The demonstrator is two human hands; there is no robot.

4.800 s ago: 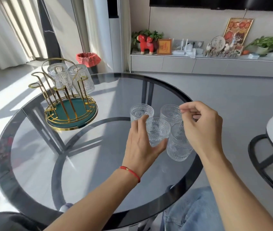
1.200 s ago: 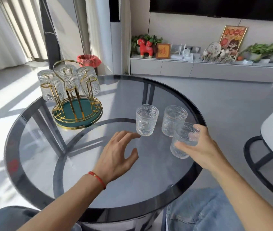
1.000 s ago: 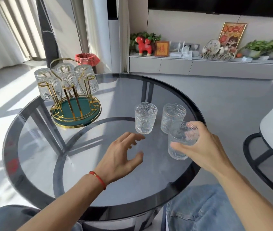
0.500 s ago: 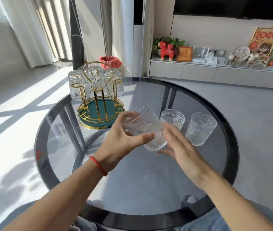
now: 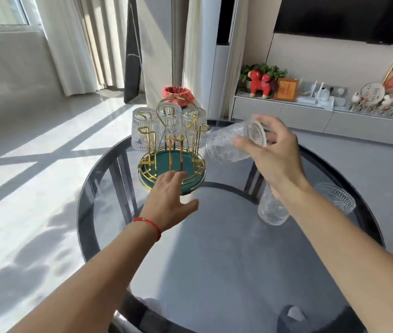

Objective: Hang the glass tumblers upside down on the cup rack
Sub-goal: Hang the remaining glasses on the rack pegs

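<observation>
- Round smoked-glass table (image 5: 214,272), dark rim.
- Gold wire cup rack (image 5: 173,150) on a green circular tray, carrying three ribbed tumblers (image 5: 143,131) inverted.
- Right hand (image 5: 274,155): fingers wrapped round a ribbed glass tumbler (image 5: 229,145), tilted mouth-down just beside the rack.
- Left hand (image 5: 171,200): spread wide, holding nothing, fingertips at the tray's rim.
- Two upright tumblers (image 5: 272,210) on the table by the right forearm.

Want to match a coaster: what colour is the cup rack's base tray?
Dark green, edged with gold wire; the cup rack shows in the head view.
</observation>
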